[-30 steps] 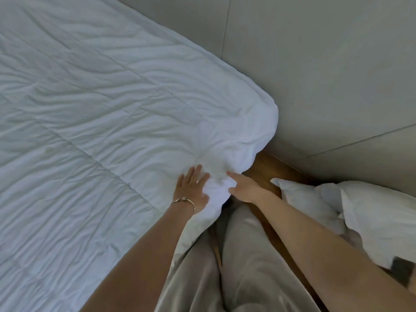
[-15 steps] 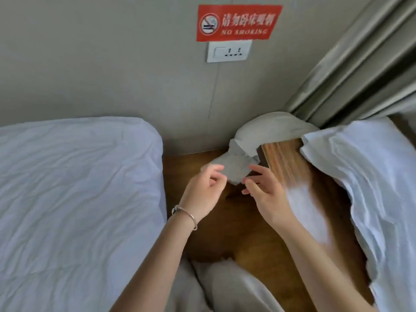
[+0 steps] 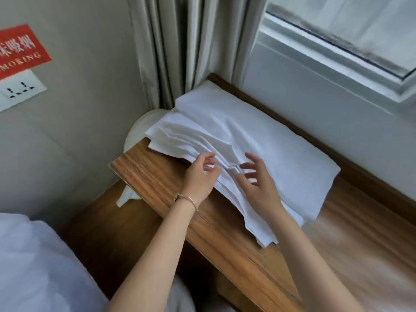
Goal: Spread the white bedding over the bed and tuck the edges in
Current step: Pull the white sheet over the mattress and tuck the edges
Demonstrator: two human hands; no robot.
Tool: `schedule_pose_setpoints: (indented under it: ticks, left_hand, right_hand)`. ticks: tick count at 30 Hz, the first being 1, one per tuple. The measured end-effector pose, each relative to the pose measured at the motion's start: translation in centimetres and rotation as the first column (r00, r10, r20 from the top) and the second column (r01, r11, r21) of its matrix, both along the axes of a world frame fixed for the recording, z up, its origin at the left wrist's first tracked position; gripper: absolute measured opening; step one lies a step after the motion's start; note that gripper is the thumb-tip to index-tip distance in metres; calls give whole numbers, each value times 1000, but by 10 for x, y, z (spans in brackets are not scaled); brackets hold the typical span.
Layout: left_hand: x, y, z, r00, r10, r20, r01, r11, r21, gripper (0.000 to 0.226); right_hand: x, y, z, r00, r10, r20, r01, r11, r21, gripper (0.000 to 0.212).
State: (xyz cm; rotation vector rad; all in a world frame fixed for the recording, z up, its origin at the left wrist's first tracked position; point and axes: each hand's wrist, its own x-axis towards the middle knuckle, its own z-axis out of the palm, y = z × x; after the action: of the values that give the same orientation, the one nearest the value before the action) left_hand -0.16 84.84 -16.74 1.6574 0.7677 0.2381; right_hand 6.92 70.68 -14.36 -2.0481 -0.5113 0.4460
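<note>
Wooden ledge (image 3: 171, 199) under the window carries the folded white bedding (image 3: 258, 140); bed (image 3: 33, 266) lower left. My left hand (image 3: 200, 176) and right hand (image 3: 258, 183) hover spread, gripping nothing. Pickup step; next, pinch the stack's near edge.

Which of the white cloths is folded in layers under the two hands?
The folded sheet on the wooden ledge. Its stacked edges show, while the bedding at lower left lies spread on the bed, away from both hands.

A rented guest room around me: red no-smoking sign (image 3: 21, 49) above a wall socket (image 3: 19, 90), made bed (image 3: 33, 262), curtains (image 3: 180, 48), wooden desk (image 3: 157, 181) by the window (image 3: 337, 30).
</note>
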Motion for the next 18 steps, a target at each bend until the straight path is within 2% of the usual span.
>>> schedule_pose_setpoints:
  ticks: [3,4,6,9,11,13,18]
  left_hand:
    - [38,-11,-17,958,-59,-282,116,975,188,57]
    - [50,-14,-16,935,-56,-350,127,975,183,69]
    - [73,-20,-17,920,-41,-390,86,991,99,85]
    - [100,-22,-26,930,56,-362,-70,997,-25,97]
    - [110,-17,-35,914,87,-396,-121,991,-62,104]
    - [114,-11,-40,906,85,-414,-117,992,-53,104]
    - [90,2,-52,918,91,-386,-53,993,109,96]
  right_hand:
    - [44,-9,-14,986,-94,139,110,988,-110,51]
    - [61,-7,-21,975,-86,205,128,971,-200,53]
    - [92,-1,-35,963,-13,271,139,881,-452,60]
    - [119,3,-59,992,62,106,38,663,-748,78]
    - [126,4,-74,992,112,55,-18,565,-825,85]
    - [125,7,-78,985,156,71,-20,515,-857,85]
    - [83,16,-76,989,137,54,-23,513,-858,86]
